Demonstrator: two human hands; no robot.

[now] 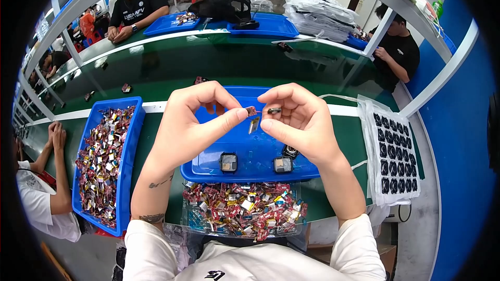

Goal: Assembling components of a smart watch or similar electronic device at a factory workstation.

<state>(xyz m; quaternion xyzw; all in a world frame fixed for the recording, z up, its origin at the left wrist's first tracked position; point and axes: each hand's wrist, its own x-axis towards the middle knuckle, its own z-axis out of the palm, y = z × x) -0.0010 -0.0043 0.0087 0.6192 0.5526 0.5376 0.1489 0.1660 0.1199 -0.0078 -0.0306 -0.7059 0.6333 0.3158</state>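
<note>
The green desk (345, 140) ran beneath everything. On its left stood a blue bin (132, 156) full of red boards and batteries; in the middle lay a blue tray (245, 151), and at its near edge a clear tray held a mixed pile (245, 209) of similar parts. To the right, black cases (398, 151) sat in rows on a white sheet (372, 177).

Both hands were raised above the blue tray. The left hand (200, 119) had thumb and forefinger pinched closed on a red board (251, 110); the right hand (299, 122) held a dark part (274, 111) in half-curled fingers, thumb and forefinger tips apart. Two square cases (228, 162) lay near the tray's front edge. A small silver piece (253, 125) hung just under the board.
</note>
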